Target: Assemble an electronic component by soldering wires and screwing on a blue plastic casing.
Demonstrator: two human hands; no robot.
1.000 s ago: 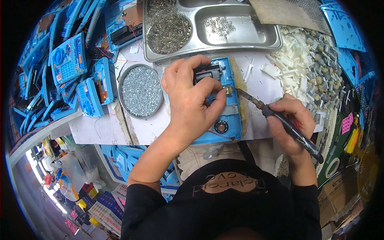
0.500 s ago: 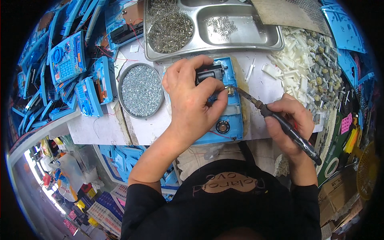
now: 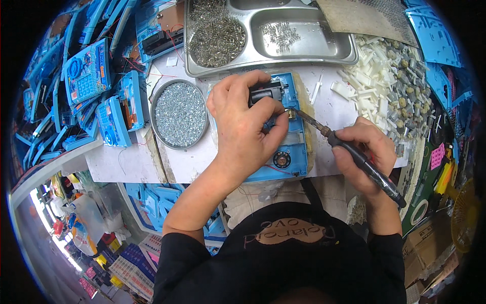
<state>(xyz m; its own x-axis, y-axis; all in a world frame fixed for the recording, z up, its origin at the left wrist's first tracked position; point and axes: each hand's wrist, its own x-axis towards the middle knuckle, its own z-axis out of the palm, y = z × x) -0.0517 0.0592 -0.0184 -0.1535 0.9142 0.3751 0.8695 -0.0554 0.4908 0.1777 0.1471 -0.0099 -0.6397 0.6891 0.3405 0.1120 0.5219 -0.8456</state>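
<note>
A blue plastic toy casing point(image 3: 299, 157) lies on the table in front of me, with a small round speaker point(image 3: 281, 159) at its near end and a black part point(image 3: 266, 92) at its far end. My left hand point(image 3: 243, 116) rests over the casing's left side, thumb and forefinger pinched together. What they pinch is hidden. In my right hand point(image 3: 368, 154) is a soldering iron point(image 3: 357, 158), gripped by its black handle. Its tip touches down inside the casing, close to my left fingertips, by a small metallic piece point(image 3: 291, 114).
A round tin of small screws point(image 3: 180, 115) stands left of the casing. Behind is a steel compartment tray point(image 3: 243, 61) holding springs. White plastic pieces point(image 3: 372, 71) and small grey motors point(image 3: 407, 81) are heaped at right. Blue toy casings point(image 3: 86, 71) pile up at left.
Both hands and the soldering iron hold nearly the same place. The whole view has shifted very slightly.
</note>
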